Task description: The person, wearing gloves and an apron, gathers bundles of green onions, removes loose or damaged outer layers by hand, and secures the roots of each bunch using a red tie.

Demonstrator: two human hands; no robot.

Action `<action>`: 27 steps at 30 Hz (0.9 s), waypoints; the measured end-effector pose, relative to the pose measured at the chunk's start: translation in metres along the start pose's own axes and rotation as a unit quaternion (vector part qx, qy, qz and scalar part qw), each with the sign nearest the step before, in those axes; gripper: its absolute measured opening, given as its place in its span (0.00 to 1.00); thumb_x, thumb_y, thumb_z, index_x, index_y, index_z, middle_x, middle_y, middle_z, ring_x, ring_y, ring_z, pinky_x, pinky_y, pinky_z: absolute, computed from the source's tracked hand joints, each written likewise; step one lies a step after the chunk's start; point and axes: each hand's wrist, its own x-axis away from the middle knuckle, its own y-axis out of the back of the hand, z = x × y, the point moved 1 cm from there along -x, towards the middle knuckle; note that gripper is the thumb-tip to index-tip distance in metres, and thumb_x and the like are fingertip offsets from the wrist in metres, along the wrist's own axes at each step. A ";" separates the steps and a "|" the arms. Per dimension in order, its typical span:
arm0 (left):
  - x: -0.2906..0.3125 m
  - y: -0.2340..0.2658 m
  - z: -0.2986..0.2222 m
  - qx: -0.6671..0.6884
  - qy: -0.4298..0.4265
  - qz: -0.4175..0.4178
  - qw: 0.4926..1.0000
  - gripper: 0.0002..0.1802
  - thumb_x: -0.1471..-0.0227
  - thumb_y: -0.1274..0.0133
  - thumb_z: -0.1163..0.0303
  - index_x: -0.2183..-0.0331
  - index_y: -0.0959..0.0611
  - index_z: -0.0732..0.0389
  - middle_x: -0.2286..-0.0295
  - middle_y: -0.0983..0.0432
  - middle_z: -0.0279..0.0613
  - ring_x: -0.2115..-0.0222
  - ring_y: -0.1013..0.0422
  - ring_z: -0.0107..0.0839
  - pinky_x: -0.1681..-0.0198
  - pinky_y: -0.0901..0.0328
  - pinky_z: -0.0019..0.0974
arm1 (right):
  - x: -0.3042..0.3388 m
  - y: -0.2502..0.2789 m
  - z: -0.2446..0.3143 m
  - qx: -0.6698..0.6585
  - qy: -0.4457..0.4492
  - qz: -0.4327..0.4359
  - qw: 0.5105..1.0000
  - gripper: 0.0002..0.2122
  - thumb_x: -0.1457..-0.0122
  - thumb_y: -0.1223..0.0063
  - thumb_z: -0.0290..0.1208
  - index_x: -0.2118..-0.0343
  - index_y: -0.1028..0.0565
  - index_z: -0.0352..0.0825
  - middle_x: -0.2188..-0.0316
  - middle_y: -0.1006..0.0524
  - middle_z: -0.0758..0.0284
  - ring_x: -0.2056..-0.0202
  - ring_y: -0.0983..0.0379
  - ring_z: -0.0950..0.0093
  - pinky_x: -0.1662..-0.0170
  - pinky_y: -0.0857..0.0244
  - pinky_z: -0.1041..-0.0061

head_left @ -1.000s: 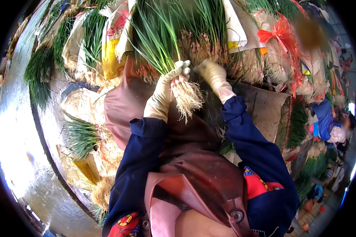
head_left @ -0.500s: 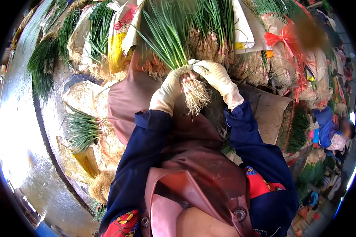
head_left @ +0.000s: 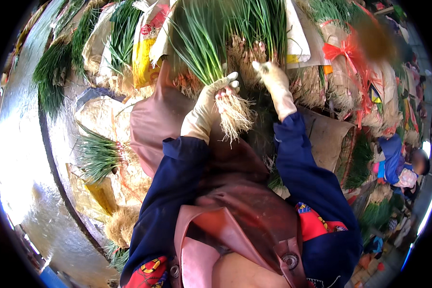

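My left hand (head_left: 207, 103), in a pale glove, is closed around a bunch of spring onions (head_left: 230, 108). Its green leaves point up and away, and the pinkish bulbs and stringy pale roots hang out below my fingers. To the right, apart from that bunch, my gloved right hand (head_left: 273, 82) is by the roots of a larger heap of spring onions (head_left: 247, 48). Motion smears its fingers, so their grip cannot be made out.
A small bundle of spring onions (head_left: 100, 154) lies on pale sacking (head_left: 101, 115) at left. A brown apron (head_left: 156, 110) covers my lap. Wrapped bundles with a red ribbon (head_left: 343, 53) stand at the far right. Another person (head_left: 398, 161) is farther right.
My right hand has left the bunch and moved right toward the heap. My left hand keeps its hold on the spring onions in nearly the same place.
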 end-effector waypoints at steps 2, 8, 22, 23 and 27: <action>-0.008 0.013 -0.002 -0.037 0.014 -0.016 0.999 0.20 0.51 0.48 0.78 0.55 0.29 0.72 0.67 0.24 0.46 0.69 0.27 0.33 0.62 0.30 0.32 | -0.019 -0.013 -0.010 0.068 0.072 -0.153 0.983 0.22 0.47 0.53 0.57 0.70 0.24 0.40 0.74 0.22 0.66 0.71 0.25 0.68 0.66 0.34 0.68; -0.007 0.003 0.004 -0.082 -0.018 -0.067 0.994 0.21 0.51 0.49 0.75 0.53 0.27 0.67 0.62 0.25 0.43 0.65 0.27 0.32 0.59 0.31 0.33 | 0.046 0.000 0.038 0.137 0.074 -0.094 0.983 0.09 0.45 0.48 0.41 0.72 0.26 0.41 0.78 0.24 0.69 0.80 0.29 0.76 0.72 0.34 0.76; -0.006 0.009 0.001 -0.022 0.045 -0.035 0.998 0.10 0.51 0.47 0.79 0.63 0.24 0.66 0.68 0.23 0.44 0.68 0.25 0.33 0.63 0.29 0.33 | -0.009 -0.040 0.034 -0.546 0.022 0.261 0.796 0.13 0.46 0.44 0.42 0.70 0.25 0.36 0.78 0.23 0.67 0.80 0.29 0.80 0.76 0.34 0.81; -0.007 0.017 -0.002 -0.051 0.037 -0.048 0.997 0.10 0.51 0.47 0.77 0.64 0.23 0.66 0.70 0.23 0.42 0.70 0.25 0.31 0.65 0.28 0.32 | -0.012 -0.044 0.041 -0.521 0.056 0.201 0.828 0.11 0.46 0.44 0.40 0.71 0.25 0.36 0.78 0.23 0.67 0.79 0.28 0.79 0.74 0.34 0.80; -0.002 0.008 -0.005 -0.067 0.109 -0.064 0.990 0.10 0.54 0.44 0.78 0.66 0.22 0.71 0.76 0.24 0.41 0.79 0.29 0.22 0.79 0.34 0.19 | -0.032 -0.039 0.006 -0.346 0.219 0.134 0.902 0.09 0.46 0.45 0.36 0.73 0.25 0.35 0.81 0.26 0.71 0.77 0.31 0.80 0.71 0.38 0.79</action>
